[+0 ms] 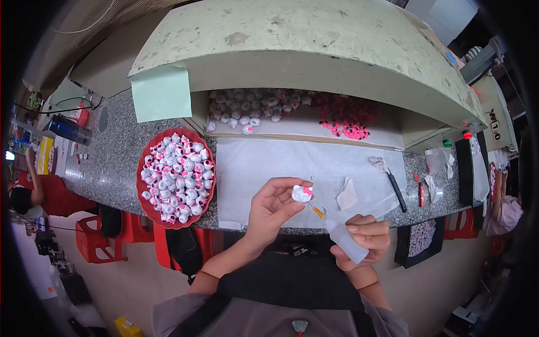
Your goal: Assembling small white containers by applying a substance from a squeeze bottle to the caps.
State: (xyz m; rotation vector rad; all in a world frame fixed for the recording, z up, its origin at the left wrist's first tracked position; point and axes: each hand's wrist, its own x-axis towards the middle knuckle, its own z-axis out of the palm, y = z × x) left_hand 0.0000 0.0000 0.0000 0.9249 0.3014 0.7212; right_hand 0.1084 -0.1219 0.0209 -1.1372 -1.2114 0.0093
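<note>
Between the thumb and fingers of my left hand (273, 209) is a small white cat-head figurine (302, 194) with a pink bow. My right hand (365, 240) wraps round a translucent squeeze bottle (347, 241) with an orange needle tip (318, 212). The needle points up and left, close to the figurine's lower right; whether it touches I cannot tell. Left of my hands, a red scalloped bowl (141, 188) is heaped with white and pink figurines (178, 177). White paper (252, 163) covers the worktop beneath my hands.
A shelf box (303, 73) stands over the worktop's back, with white heads (244, 109) and small pink pieces (345, 115) inside. On the right lie a black-handled tool (396, 192), a crumpled tissue (347, 195) and a red marker (421, 194). People sit at both sides.
</note>
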